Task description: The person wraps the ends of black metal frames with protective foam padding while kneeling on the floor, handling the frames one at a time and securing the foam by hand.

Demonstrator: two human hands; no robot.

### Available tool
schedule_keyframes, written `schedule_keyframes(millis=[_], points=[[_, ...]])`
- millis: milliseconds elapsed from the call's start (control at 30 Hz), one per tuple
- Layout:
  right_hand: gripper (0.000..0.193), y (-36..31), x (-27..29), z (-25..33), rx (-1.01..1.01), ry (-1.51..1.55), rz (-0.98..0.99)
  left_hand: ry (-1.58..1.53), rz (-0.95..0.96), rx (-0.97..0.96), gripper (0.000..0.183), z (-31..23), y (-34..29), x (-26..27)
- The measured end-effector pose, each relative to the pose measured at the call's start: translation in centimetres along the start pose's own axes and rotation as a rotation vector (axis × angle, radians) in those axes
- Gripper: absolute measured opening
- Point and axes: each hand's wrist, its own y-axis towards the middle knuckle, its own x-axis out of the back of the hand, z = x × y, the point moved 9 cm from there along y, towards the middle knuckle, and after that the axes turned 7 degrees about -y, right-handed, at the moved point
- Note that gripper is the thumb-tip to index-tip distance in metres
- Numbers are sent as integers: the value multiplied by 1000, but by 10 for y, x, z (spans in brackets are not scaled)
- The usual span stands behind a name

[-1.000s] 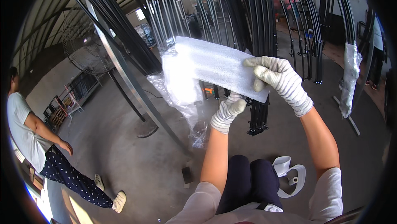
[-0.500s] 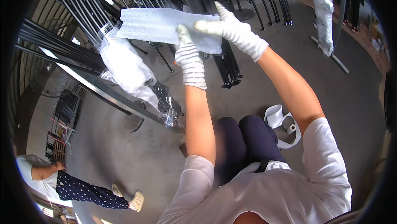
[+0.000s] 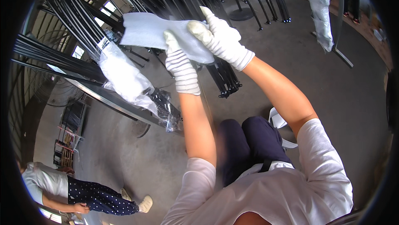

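Observation:
Both my hands wear white gloves with grey stripes and grip a sheet of white packing foam [image 3: 145,30] in front of the black metal tubes. My left hand [image 3: 179,65] pinches its lower edge, thumb on the near face and the fingers hidden behind. Against the sheet's right end, my right hand [image 3: 218,38] presses its thumb, while another finger points upward. Behind the foam stands a bundle of black tubes [image 3: 224,77], its lower ends showing beneath the sheet. To the left, a tube bundle wrapped in white foam and clear plastic [image 3: 126,73] leans on a metal rail.
Long black tubes [image 3: 77,15] fan out at the upper left over a metal rail [image 3: 106,98]. Another wrapped bundle [image 3: 318,15] stands at the upper right. A white roll of strip material [image 3: 277,119] lies by my knee. A person [image 3: 97,194] in dotted trousers stands lower left.
Both hands have shifted left with the foam sheet, whose right end now droops more. The person at the lower left has lowered an arm. My leg covers more of the white roll.

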Motion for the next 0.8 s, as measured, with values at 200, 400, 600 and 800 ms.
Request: schedule_keyframes(millis=[200, 400, 600, 800], points=[[66, -2, 9, 11, -7, -176, -227, 275, -230, -98, 69, -21, -4, 15], [60, 4, 6, 3, 31, -35, -288, -12, -113, 26, 59, -9, 6, 16], [49, -1, 9, 8, -17, 96, -218, -49, -51, 137, 47, -3, 24, 22], [48, 3, 1, 5, -30, 296, -175, -42, 255, 291, 34, 9, 48, 14]])
